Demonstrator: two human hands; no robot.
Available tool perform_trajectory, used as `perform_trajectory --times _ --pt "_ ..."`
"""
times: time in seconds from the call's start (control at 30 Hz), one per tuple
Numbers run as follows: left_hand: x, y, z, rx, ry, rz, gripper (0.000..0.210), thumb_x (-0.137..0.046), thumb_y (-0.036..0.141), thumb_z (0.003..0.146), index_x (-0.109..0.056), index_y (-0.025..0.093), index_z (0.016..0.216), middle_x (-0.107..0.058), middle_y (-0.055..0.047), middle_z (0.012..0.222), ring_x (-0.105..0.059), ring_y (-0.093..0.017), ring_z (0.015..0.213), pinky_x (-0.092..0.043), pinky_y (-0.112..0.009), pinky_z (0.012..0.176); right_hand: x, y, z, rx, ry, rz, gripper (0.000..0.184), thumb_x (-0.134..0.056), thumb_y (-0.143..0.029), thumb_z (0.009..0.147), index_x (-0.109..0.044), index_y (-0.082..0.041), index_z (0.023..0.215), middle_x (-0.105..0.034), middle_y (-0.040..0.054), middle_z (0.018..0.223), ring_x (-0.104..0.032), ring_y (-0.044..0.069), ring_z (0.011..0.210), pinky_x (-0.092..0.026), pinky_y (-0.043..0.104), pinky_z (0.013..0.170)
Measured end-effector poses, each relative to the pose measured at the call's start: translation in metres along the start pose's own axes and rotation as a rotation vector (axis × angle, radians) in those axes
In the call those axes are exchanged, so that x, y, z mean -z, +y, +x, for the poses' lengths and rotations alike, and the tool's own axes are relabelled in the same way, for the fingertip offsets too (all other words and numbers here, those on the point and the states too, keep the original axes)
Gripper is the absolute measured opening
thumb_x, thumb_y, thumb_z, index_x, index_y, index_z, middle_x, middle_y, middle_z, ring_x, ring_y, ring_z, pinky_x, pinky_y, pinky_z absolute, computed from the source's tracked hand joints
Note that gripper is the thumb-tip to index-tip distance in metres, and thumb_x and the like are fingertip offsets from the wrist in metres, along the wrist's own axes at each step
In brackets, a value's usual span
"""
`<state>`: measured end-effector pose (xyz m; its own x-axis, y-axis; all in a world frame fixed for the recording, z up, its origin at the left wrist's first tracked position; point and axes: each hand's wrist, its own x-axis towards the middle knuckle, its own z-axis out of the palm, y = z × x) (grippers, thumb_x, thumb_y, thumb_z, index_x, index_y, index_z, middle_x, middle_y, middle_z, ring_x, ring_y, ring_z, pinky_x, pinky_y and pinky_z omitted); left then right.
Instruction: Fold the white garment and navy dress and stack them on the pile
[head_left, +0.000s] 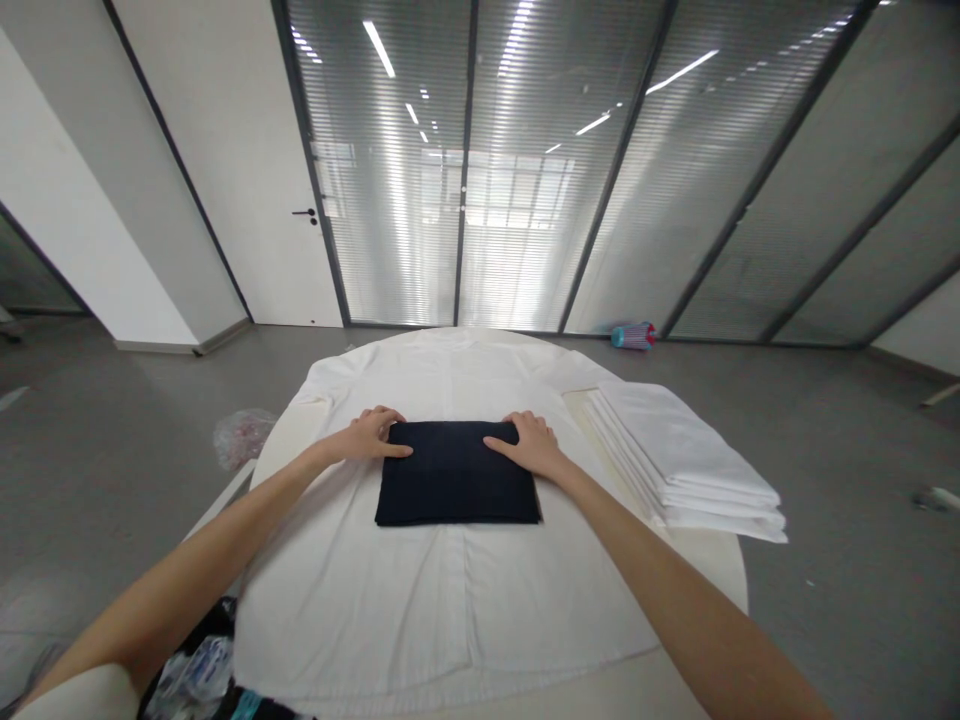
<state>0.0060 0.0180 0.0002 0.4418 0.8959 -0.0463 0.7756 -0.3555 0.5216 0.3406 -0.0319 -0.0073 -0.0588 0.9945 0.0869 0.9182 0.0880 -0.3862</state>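
Note:
A flat, dark navy rectangle (456, 485) lies on a white shirt (375, 610); I cannot tell whether it is a board or folded cloth. My left hand (369, 434) grips its far left corner, thumb on top and fingers round the edge. At the far right corner my right hand (531, 443) holds it likewise, thumb resting on the upper face. The shirt is spread out flat with its sleeves toward the far side, its hem near me and light creases running along it. Fingertips of both hands are partly hidden.
A stack of folded white cloths (675, 450) stands on the right of the round table (727, 570). On the floor are a clear plastic bag (244, 437) at left and a blue and pink item (634, 336) by the glass wall. Plastic-wrapped things (202, 670) sit at lower left.

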Motion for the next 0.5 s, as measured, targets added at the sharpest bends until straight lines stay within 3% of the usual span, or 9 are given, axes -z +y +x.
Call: perform_trajectory --times 0.17,0.3,0.4,0.5 --pt "0.010 0.012 -0.018 -0.112 -0.172 -0.517 0.062 -0.081 0.045 0.068 -0.046 0.024 0.115 -0.058 0.001 0.091 -0.059 -0.017 0.081 -0.048 -0.031 0.074 0.013 0.014 0.001 0.101 -0.130 0.455 0.053 -0.071 -0.058 0.076 -0.046 -0.024 0.109 -0.063 0.0044 0.099 -0.061 0.025 0.095 -0.048 0.039 0.085" --pt "0.012 0.017 -0.037 -0.119 -0.387 -0.783 0.093 -0.084 0.029 0.068 -0.022 0.032 0.138 -0.060 0.001 0.099 -0.064 -0.017 0.084 -0.050 -0.031 0.074 0.028 0.021 -0.009 0.089 -0.297 0.836 0.066 -0.079 -0.051 0.071 -0.039 -0.028 0.118 -0.062 -0.0014 0.092 -0.063 0.021 0.086 -0.052 0.035 0.076" --pt "0.013 0.024 -0.046 -0.094 -0.360 -0.894 0.106 -0.082 0.023 0.072 -0.008 0.038 0.147 -0.062 -0.003 0.108 -0.066 -0.018 0.089 -0.052 -0.032 0.076 0.044 0.014 -0.027 0.112 -0.235 0.856 0.067 -0.079 -0.046 0.072 -0.044 -0.028 0.126 -0.062 -0.0006 0.093 -0.064 0.021 0.090 -0.052 0.038 0.083" --pt "0.019 0.042 -0.042 -0.044 -0.194 -0.989 0.104 -0.081 0.024 0.074 -0.011 0.041 0.150 -0.066 0.000 0.100 -0.068 -0.018 0.089 -0.053 -0.030 0.076 0.071 0.003 -0.053 0.182 -0.053 0.742 0.060 -0.078 -0.043 0.075 -0.053 -0.027 0.127 -0.065 0.0029 0.110 -0.062 0.022 0.103 -0.047 0.041 0.098"
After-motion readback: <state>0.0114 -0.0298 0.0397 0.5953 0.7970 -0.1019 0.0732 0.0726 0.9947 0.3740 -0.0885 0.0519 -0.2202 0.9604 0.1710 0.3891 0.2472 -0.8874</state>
